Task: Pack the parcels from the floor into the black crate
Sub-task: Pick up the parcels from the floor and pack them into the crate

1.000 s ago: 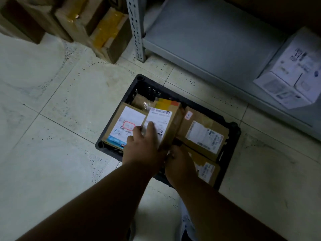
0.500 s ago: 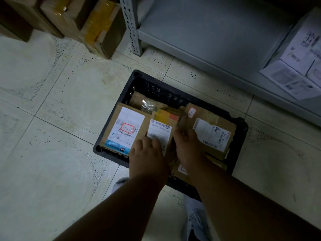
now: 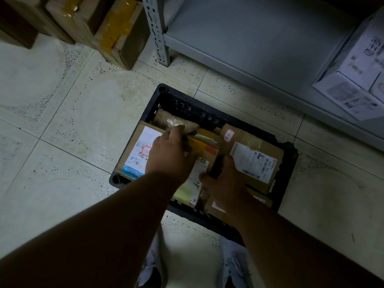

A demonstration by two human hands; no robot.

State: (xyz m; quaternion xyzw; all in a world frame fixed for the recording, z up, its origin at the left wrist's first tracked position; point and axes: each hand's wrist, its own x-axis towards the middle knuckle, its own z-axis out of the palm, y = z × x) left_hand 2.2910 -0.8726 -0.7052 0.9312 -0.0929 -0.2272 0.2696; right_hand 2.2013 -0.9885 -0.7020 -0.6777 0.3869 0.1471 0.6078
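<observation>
Reaching into black crate [image 3: 286, 154] on tiled floor [image 3: 68, 125] with both hands. Left hand [image 3: 169, 155] over middle parcel [image 3: 200, 169], fingers curled toward far edge near small taped brown packet [image 3: 176, 122]; whether gripping parcel or packet cannot tell. Right hand [image 3: 225, 181] at near right side of middle parcel, thumb against its white label, fingers tucked into dark gap beside it; grip appears closed around parcel edge. Left labelled parcel [image 3: 138, 154] lying flat against crate's left wall. Right labelled parcel [image 3: 255, 161] lying flat at right, another box [image 3: 216, 206] partly hidden under right wrist. Stacked cartons [image 3: 116, 34] at top left. Grey shelf [image 3: 259, 38] behind crate, white printed box [image 3: 359, 75] on it.
</observation>
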